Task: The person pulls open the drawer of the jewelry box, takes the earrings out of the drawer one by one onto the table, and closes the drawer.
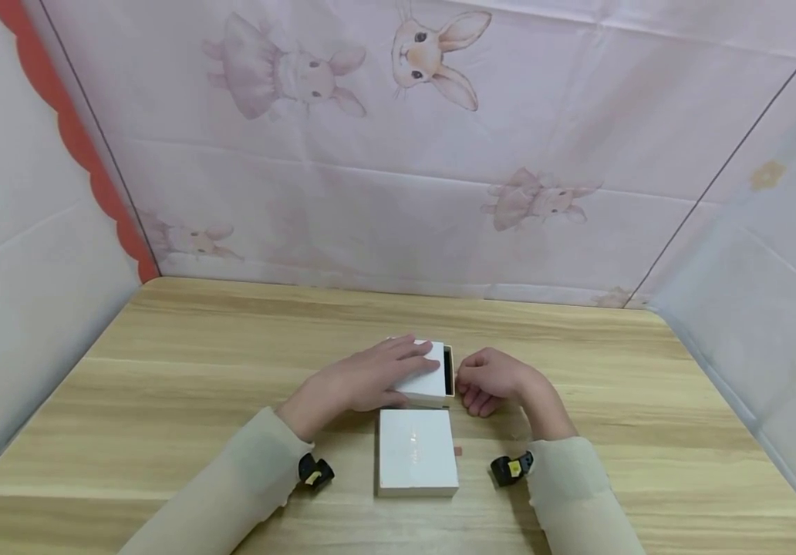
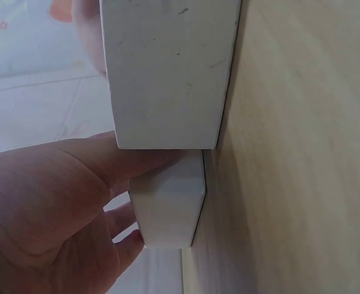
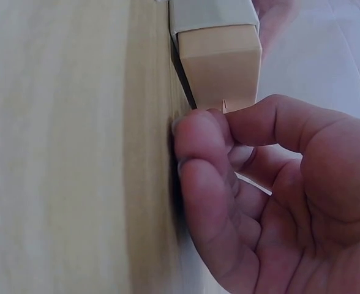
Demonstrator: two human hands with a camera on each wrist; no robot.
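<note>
Apparently sliding out the inner tray [image 3: 220,68], pinching its pull tab [image 3: 225,106] in right grip [image 1: 495,379], clasping the white sleeve [image 1: 427,383] in left grip [image 1: 370,375]; next, pull rightward.

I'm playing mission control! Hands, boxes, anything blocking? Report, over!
Left hand gripping flat white cardboard box. Right hand pinching its small pinkish tab. Beige cardboard drawer partly out. Second squarish white cardboard box alongside, not blocking the drawer.

Hands, two: left hand [image 1: 382,375], right hand [image 1: 497,379]. Boxes, two: back box [image 1: 429,381] under left hand, front box [image 1: 416,455] between wrists. Drawer [image 3: 221,67], one, beside right fingers. Tabs [image 1: 458,451], two, one in right pinch. Wrist cameras [image 1: 315,472], two. Table [image 1: 231,331], one, underneath.
</note>
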